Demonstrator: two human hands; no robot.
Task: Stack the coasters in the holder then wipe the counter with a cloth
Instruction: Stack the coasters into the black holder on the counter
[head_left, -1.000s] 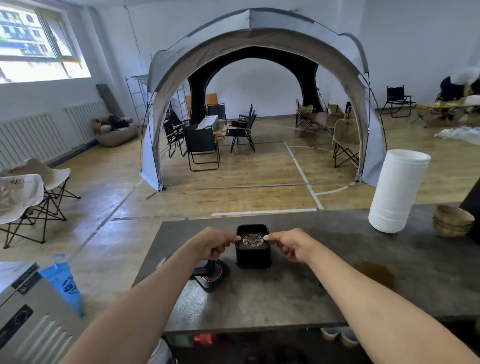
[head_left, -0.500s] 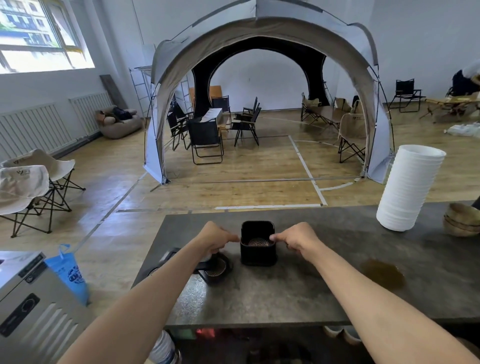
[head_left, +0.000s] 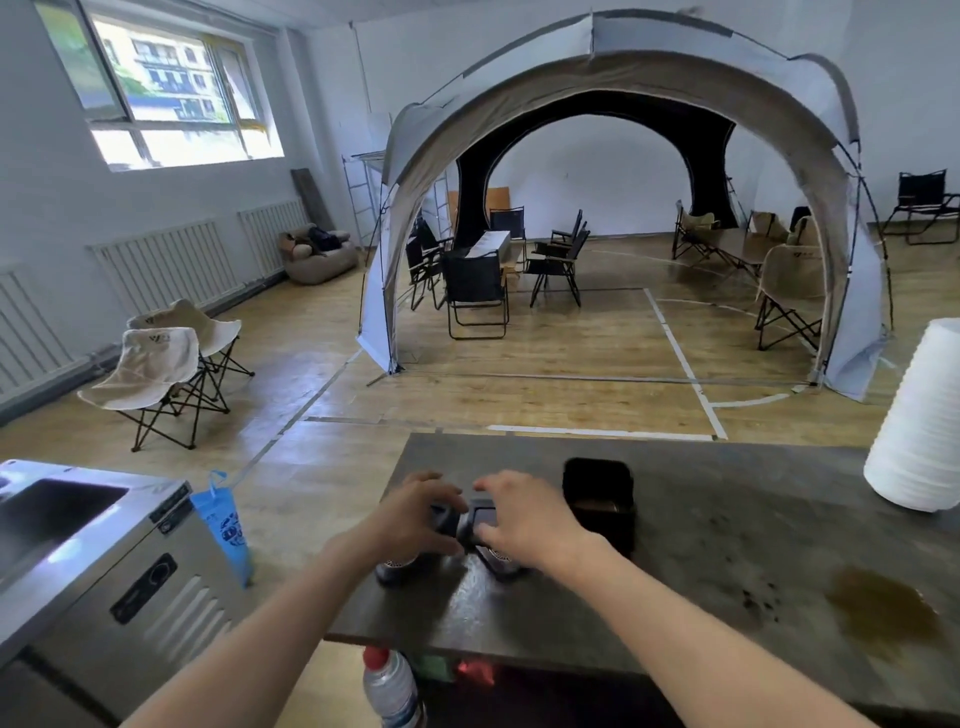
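The black square holder stands on the dark stone counter, with a coaster low inside it. To its left, my left hand and my right hand meet over a small pile of black coasters. Each hand has its fingers curled around a dark square coaster. Two more coasters with round mesh centres, one and the other, lie on the counter under my hands. Motion blur hides the exact grip. No cloth is in view.
A brown spill spreads near the counter's front right. A tall white stack of bowls stands at the far right. A plastic bottle sits below the front edge. A metal appliance and a blue bag are on the left.
Both hands have left the holder's rim and moved left onto the loose coasters. The coaster sits lower in the holder. My head has turned left.
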